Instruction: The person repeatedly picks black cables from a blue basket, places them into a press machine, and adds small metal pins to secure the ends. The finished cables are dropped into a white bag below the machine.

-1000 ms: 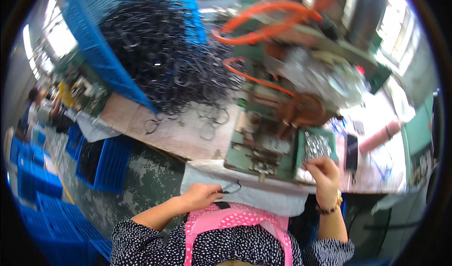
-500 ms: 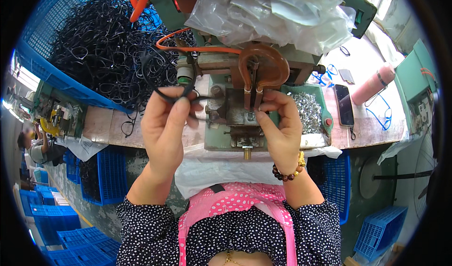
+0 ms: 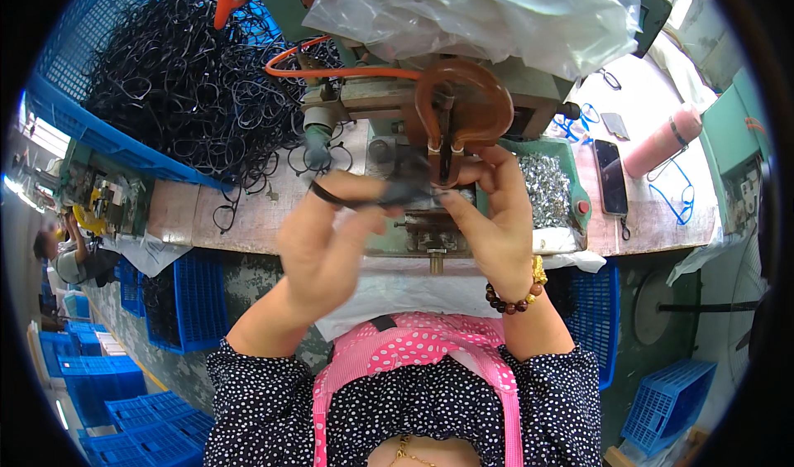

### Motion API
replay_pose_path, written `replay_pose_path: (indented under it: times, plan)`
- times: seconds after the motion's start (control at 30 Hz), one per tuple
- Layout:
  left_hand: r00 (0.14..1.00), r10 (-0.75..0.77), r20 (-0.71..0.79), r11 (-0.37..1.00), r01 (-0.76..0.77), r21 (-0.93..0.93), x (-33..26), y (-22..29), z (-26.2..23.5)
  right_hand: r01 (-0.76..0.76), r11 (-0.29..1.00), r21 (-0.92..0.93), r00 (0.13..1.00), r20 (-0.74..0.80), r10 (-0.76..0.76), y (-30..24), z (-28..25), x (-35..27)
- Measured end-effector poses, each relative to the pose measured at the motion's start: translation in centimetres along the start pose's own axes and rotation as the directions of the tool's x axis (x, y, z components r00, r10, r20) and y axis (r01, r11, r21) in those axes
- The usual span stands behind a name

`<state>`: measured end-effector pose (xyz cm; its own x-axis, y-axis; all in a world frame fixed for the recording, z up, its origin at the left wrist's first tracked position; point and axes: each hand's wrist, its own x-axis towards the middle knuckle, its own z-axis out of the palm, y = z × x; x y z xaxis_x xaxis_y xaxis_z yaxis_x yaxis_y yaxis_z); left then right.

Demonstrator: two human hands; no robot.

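Note:
My left hand point(image 3: 331, 239) pinches a thin black plastic frame piece point(image 3: 364, 196) and holds it level in front of a green bench machine point(image 3: 430, 227). My right hand point(image 3: 488, 219) grips the right end of the same piece, just under the machine's brown curved head point(image 3: 463, 107). A blue crate point(image 3: 74, 111) heaped with several black frame parts point(image 3: 182, 78) lies at the upper left, tilted toward me. A tray of small silvery metal bits point(image 3: 546, 190) stands right of the machine.
An orange hose point(image 3: 347, 71) runs to the machine, which has clear plastic sheeting point(image 3: 488, 12) on top. A phone point(image 3: 610, 187) and a pink bottle point(image 3: 662, 140) lie on the bench at right. Blue crates point(image 3: 174, 301) stand on the floor. Another person point(image 3: 74, 256) sits far left.
Both hands have come closer together and lower. The black piece, earlier in the left hand alone, is now held by both hands under the machine head.

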<state>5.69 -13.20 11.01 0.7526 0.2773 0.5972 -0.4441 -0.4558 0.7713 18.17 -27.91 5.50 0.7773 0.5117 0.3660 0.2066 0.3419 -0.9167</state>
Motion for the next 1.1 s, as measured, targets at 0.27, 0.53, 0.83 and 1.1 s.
replay_pose_path:
  times: [0.27, 0.53, 0.83, 1.1]
  plan:
    - [0.993, -0.077, 0.088, 0.993, 0.069, 0.097, 0.6, -1.5, 2.8, -0.026, 1.0, -0.002, 0.982, -0.189, 0.025, -1.2, -5.0, -1.6]
    - [0.993, 0.019, 0.113, 0.984, -0.039, 0.175, 0.5, -2.5, 2.8, 0.116, 0.89, -0.441, 0.832, -0.447, -0.33, 1.5, -11.7, -3.5]
    - [0.991, 0.09, 0.096, 0.979, -0.106, 0.173, 0.6, -2.5, 3.4, 0.062, 0.345, -0.937, 0.977, -0.014, -0.213, 4.3, -11.7, -5.0]
    - [0.979, 0.2, 0.035, 0.942, -0.202, 0.269, 0.0, -2.6, 2.9, 0.088, 0.414, -0.906, 0.96, -0.033, -0.277, 4.9, -10.5, -2.9]
